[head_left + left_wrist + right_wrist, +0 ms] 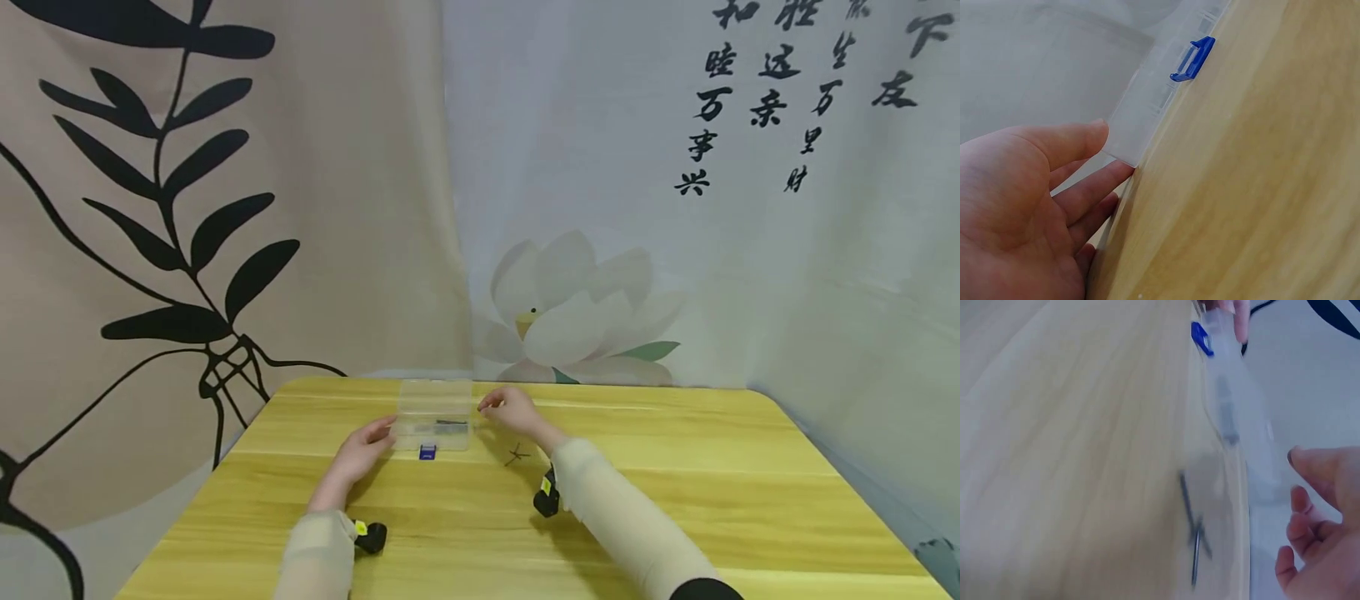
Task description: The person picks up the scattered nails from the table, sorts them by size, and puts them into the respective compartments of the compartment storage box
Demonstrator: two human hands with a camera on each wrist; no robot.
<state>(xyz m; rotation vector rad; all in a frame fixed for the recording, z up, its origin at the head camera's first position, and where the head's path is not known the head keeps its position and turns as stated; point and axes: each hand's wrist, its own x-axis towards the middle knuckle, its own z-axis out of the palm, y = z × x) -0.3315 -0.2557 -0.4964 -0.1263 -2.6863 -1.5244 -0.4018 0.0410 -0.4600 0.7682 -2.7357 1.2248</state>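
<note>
The clear box [429, 414] is touched at its left end by the left hand [364, 448], fingers extended. The right hand [513, 410] is held nearby, thumb and fingers apart, beyond crossed sticks [517, 455].

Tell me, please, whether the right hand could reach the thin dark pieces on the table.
Probably yes: the right hand looks free and close by, and the thin dark pieces lie uncovered on the table beside the clear box, with nothing visible between.

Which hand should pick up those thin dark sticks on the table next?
Probably the right hand: it's nearer the sticks and looks empty. The left hand touches the left end of the clear box, farther away.
</note>
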